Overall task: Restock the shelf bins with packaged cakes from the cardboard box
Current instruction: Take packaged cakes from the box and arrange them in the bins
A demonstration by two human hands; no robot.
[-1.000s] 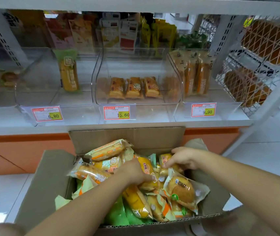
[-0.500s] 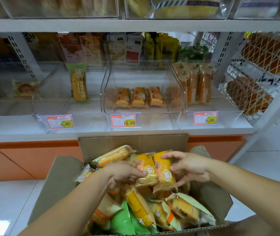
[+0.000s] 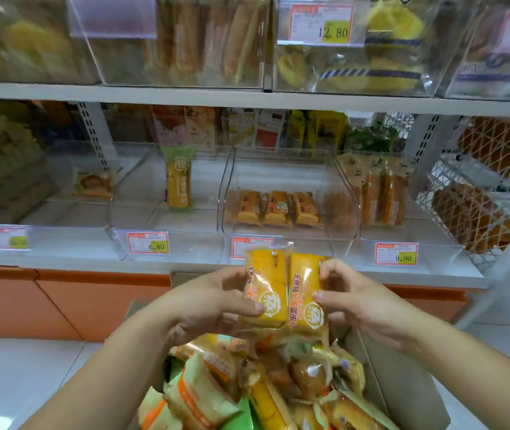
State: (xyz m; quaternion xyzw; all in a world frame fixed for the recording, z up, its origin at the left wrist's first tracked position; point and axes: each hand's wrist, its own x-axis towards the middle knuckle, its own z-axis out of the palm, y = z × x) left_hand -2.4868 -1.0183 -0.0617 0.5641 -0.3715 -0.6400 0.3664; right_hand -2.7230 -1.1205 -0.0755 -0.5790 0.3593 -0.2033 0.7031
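Two yellow packaged cakes stand side by side above the cardboard box [image 3: 402,383]. My left hand [image 3: 213,301] grips the left cake pack [image 3: 267,287] and my right hand [image 3: 362,297] grips the right cake pack [image 3: 305,293]. The box below is heaped with several wrapped cakes [image 3: 247,386] in yellow, orange and green wrappers. Just behind the held packs sits a clear shelf bin [image 3: 291,234] holding three matching yellow cakes [image 3: 275,209] along its back.
A clear bin [image 3: 167,218] to the left holds one long green-topped cake; a bin [image 3: 402,234] to the right holds tall brown packs. Price tags line the shelf edge [image 3: 61,259]. Fuller bins fill the upper shelf, and a white wire rack [image 3: 480,197] stands at the right.
Both hands rose out of the box with the two yellow packs, from among the heap up to the front of the middle bin. The view tilted up, showing the upper shelf.
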